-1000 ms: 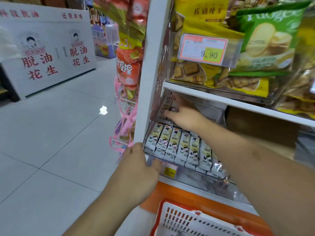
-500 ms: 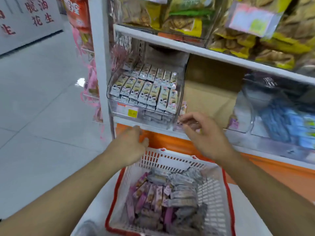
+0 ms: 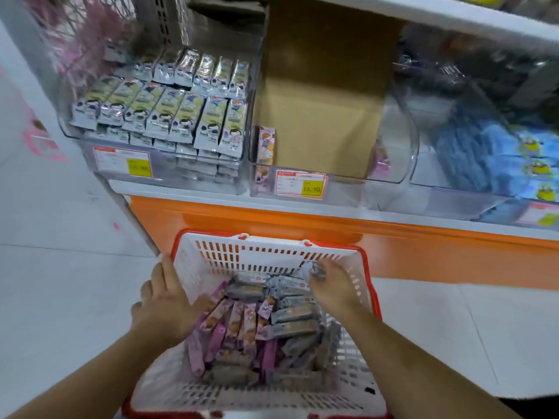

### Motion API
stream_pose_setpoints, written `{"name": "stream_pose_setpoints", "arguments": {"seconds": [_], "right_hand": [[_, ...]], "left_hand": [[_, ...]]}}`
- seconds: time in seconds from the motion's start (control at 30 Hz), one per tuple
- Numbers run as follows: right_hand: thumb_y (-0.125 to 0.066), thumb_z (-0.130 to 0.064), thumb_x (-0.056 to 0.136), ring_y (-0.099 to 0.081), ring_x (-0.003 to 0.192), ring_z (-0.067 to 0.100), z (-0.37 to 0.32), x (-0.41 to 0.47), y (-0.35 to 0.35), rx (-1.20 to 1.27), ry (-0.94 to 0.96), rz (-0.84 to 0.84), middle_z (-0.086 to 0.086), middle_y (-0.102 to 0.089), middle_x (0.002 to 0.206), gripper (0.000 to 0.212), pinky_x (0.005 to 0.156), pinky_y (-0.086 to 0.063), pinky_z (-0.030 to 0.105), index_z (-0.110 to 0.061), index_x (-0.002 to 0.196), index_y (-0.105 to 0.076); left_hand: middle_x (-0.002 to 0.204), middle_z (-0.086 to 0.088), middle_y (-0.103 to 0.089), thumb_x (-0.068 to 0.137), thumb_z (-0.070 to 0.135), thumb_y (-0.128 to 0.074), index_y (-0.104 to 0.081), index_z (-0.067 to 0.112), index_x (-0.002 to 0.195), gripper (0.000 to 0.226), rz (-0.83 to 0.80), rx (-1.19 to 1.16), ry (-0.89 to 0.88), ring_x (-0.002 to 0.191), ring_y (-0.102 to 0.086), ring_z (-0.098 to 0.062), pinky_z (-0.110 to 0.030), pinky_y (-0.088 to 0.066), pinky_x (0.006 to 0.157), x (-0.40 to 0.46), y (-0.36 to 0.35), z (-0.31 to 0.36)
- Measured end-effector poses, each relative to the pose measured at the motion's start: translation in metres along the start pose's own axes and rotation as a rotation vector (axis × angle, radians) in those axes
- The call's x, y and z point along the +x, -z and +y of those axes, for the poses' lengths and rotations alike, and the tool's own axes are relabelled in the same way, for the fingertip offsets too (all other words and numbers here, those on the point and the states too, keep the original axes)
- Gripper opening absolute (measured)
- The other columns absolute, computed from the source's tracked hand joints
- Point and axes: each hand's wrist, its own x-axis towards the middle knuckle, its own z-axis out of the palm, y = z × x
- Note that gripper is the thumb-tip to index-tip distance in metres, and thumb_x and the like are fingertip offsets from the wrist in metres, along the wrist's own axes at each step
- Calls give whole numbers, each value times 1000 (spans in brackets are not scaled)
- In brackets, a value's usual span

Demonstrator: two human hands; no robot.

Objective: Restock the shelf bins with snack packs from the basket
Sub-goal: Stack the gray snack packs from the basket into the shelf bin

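Head view: the basket [image 3: 272,252] sits at lower centre, holding purple and grey snack packs [image 3: 239,322]. The left hand [image 3: 169,300] clasps its left rim, fingers outside, thumb inside. The right hand [image 3: 332,287] curls its fingers on a grey pack [image 3: 311,269], seemingly pinching it. The shelf bin [image 3: 181,176] at upper left is full.

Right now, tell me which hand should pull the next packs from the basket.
Right. The right hand curls its fingers onto the grey packs; the left hand is busy gripping the basket wall.
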Motion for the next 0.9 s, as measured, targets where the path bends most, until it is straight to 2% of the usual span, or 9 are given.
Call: {"name": "stream_pose_setpoints", "arguments": {"seconds": [0.1,0.37,0.47,0.57,0.63,0.67,0.77,0.83,0.9], "right_hand": [[-73,-23,95,-68,91,10,15,9,-19,41,-35,74,-6,-69,120,45,75,-60,30,-25,138,-60],[-88,-20,82,-64,96,15,29,20,-32,-32,17,209,-5,-66,120,33,85,-60,36,-25,111,-72],[-84,-24,88,-64,95,13,21,14,-27,-29,15,190,-5,-65,123,30,82,-56,28,-21,116,-74],[-84,-28,89,-65,96,9,-2,4,-12,22,98,149,-7,-61,122,31,91,-54,26,-21,118,-75],[-85,-32,87,-66,94,8,-29,-6,3,63,180,111,-11,-63,111,27,91,-54,24,-25,110,-75],[-85,-32,86,-66,91,9,-46,-12,13,72,214,83,-12,-65,104,22,84,-53,20,-27,104,-73],[-84,-29,89,-67,84,14,-104,-42,47,180,313,-51,-8,-68,99,18,66,-49,13,-28,96,-68],[-85,-31,89,-69,91,18,-138,-65,71,232,408,-119,-6,-69,103,18,79,-57,25,-28,100,-70],[-87,-33,87,-69,91,16,-164,-92,95,254,509,-143,-5,-69,97,21,86,-58,36,-31,101,-71]], "left_hand": [[171,-10,0,86,83,-41,23,17,157,117,14,53,14,152,-21,-38,-60,-33,114,3,-4,1],[170,-11,1,83,88,-36,27,16,155,120,18,129,43,151,-22,-39,-59,-36,113,3,-6,3],[171,-10,2,85,86,-36,27,16,156,117,-21,143,61,153,-18,-37,-58,-30,117,2,1,6],[171,-9,2,90,80,-35,23,17,157,109,-76,118,85,156,-11,-35,-56,-19,123,-2,13,10],[171,-10,1,95,75,-32,14,17,160,98,-65,89,109,156,-8,-35,-54,-15,125,-9,25,16],[171,-11,-1,97,71,-31,8,17,161,93,-56,63,123,156,-8,-36,-54,-15,125,-12,34,20],[162,-20,-25,105,58,-30,-23,12,155,69,-74,-42,81,147,-30,-38,-50,-30,118,-27,74,42],[142,-21,-54,110,47,-27,-51,10,133,50,-191,-170,-1,128,-55,-38,-46,-45,109,-36,111,58],[110,-16,-74,108,50,-34,-65,7,106,53,-359,-459,2,102,-72,-36,-39,-56,92,-47,144,72]]}}
